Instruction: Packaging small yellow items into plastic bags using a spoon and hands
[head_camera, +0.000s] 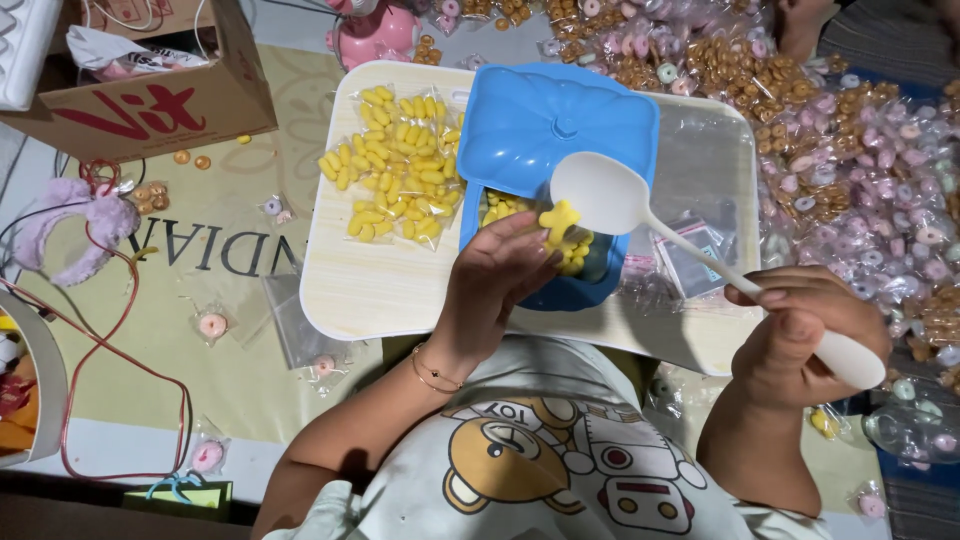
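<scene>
1. At the upper left we see a brown cardboard box (150, 95) with red lettering, standing open.
2. On the pale tray (370, 290) lie clear bags of yellow pieces (400, 165).
3. Small clear packets of pink and brown rings (850, 150) are heaped at the right.
4. Empty clear pouches (695, 250) lie beside the blue container (550, 130).
5. Single pink-ring packets (212, 325) are scattered on the printed beige mat (220, 250).

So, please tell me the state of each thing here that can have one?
White spoon: held by right hand, bowl empty.
Left hand: pinching yellow pieces.
Blue container: lid partly open, yellow pieces inside.
Clear bags on tray: filled.
Cardboard box: open.
</scene>
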